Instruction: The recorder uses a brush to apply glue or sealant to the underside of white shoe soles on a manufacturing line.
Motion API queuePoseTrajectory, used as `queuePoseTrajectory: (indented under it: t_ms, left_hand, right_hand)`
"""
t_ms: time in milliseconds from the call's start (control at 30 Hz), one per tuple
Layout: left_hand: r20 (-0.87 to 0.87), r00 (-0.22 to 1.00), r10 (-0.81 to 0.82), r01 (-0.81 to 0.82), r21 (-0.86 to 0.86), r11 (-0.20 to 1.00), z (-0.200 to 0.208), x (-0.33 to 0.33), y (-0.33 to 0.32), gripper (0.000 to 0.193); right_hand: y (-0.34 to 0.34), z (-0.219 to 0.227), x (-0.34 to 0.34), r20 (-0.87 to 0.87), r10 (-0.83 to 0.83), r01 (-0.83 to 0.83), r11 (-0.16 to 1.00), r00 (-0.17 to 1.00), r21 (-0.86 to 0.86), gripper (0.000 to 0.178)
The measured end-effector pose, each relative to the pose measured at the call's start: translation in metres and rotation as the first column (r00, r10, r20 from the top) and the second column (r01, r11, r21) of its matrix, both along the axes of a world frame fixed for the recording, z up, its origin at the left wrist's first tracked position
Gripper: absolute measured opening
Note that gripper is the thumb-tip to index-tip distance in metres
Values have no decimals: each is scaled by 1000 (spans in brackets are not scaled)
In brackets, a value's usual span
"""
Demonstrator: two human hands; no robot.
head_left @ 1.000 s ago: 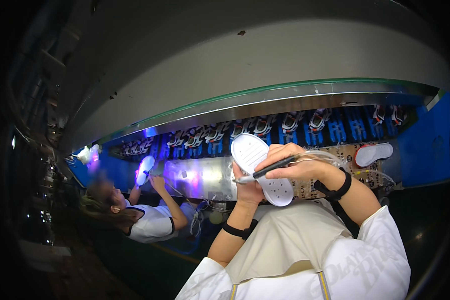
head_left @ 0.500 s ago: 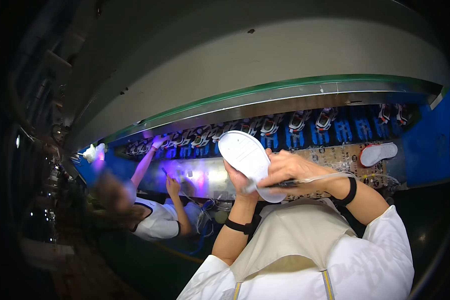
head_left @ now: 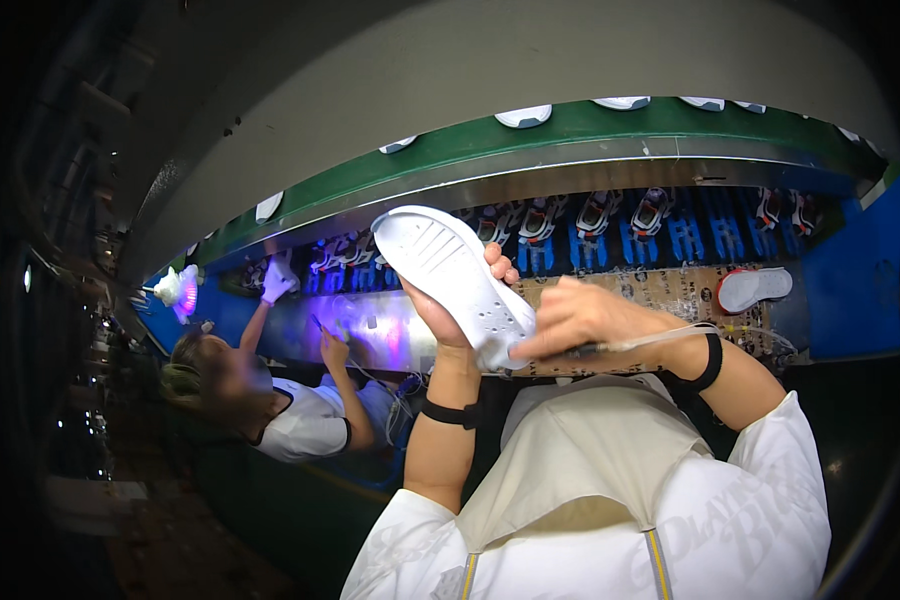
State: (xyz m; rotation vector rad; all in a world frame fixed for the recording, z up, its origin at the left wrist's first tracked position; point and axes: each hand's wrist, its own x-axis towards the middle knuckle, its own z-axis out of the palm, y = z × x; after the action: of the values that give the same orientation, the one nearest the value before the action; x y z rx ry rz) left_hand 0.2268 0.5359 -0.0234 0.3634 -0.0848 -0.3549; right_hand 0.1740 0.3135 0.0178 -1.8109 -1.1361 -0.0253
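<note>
A white shoe sole [head_left: 448, 268] with ridges at its far end and small holes toward its near end is held up in the middle. My left hand [head_left: 438, 318] is closed around it, palm beneath and fingertips curling over the right edge. At the near end, my right hand [head_left: 585, 318] is closed on a slim dark pen-like tool [head_left: 588, 349] with a clear tube [head_left: 660, 338] running back along the forearm. Its fingers touch or nearly touch the sole's end; the tool's tip is hidden.
Behind is a row of shoes on blue holders [head_left: 595, 215]. White soles [head_left: 523, 117] sit on the green belt [head_left: 570, 130] above. A red-rimmed white sole [head_left: 755, 290] lies on the patterned bench covering [head_left: 660, 290]. At left, a co-worker [head_left: 305, 415] works under purple light.
The sole has shifted left and turned, so its ridges and holes show more. My left hand moved left with it. The view has tilted, bringing the belt's soles into sight.
</note>
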Motion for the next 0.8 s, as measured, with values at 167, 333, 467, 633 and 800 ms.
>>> queuePoseTrajectory:
  t_ms: [167,333,467,633,800]
  left_hand:
    - [99,986,-134,122,120,985,20,3,2,97]
    - [128,954,-273,206,381,901,27,21,3,115]
    - [207,933,-293,108,616,780,32,31,-11,99]
    - [101,856,-507,174,868,466,56,44,-28,70]
    - [-3,804,-594,29,999,33,48,57,-35,85]
  right_hand:
    - [-7,5,0,-125,58,-46,994,990,96,37]
    - [-6,17,1,40,201,-199,978,979,-57,37]
    - [-7,6,6,72,-73,81,989,995,-122,35]
    - [-13,7,5,61,30,-21,989,998,-149,33]
    - [-13,15,12,92,48,-29,981,995,-191,30]
